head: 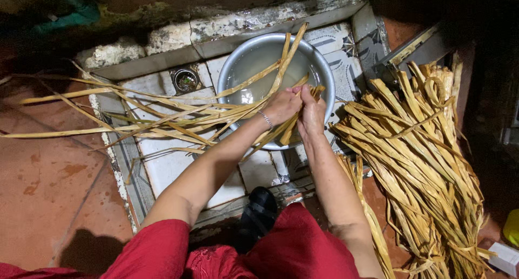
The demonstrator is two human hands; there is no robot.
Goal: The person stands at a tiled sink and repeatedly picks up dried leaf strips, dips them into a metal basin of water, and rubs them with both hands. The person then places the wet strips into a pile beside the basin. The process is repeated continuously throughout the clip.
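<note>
A metal basin (324,68) of water stands on a tiled washing slab (167,171). Over its near rim, my left hand (282,105) and my right hand (312,110) both grip a bundle of long dried yellow leaf strips (178,119). The strips fan out far to the left across the slab, and a few ends poke up over the water. A thin bracelet (265,119) circles my left wrist. My sleeves are red.
A big heap of the same dried strips (421,165) lies on the right. A round floor drain (186,80) sits left of the basin. Red tile floor (48,187) spreads at left. A dark sandal (258,214) rests at the slab's front edge; a white box (505,257) at lower right.
</note>
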